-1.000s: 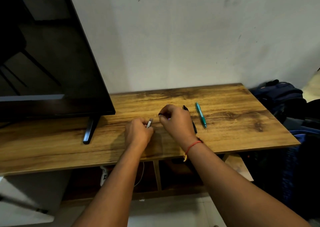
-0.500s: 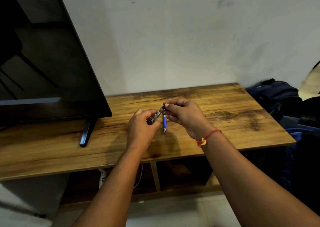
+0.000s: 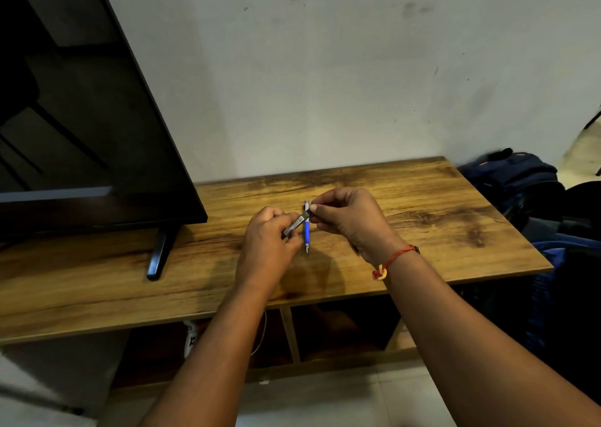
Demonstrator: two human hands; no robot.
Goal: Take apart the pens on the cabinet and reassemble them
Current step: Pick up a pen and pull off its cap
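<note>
Left hand (image 3: 270,242) grips the grey pen (image 3: 294,226) above the cabinet (image 3: 439,231); right hand (image 3: 353,220) pinches its far end. Disassembly step, probably unscrewing, though the joint is blurred. Next: twist and pull apart steadily. Blue pen (image 3: 306,236) lies between hands, untouched.

Two pens are out: one dark pen (image 3: 296,225) and one blue pen (image 3: 306,231). Two hands are in sight, a left hand (image 3: 266,241) and a right hand (image 3: 351,221), with one red thread bracelet (image 3: 395,255) (on the right wrist). I count one cabinet (image 3: 439,231) with two open compartments (image 3: 344,325) under its top, one television (image 3: 81,117) on one visible foot (image 3: 159,254), and one blue backpack (image 3: 510,172) beside a heap I cannot count.
</note>
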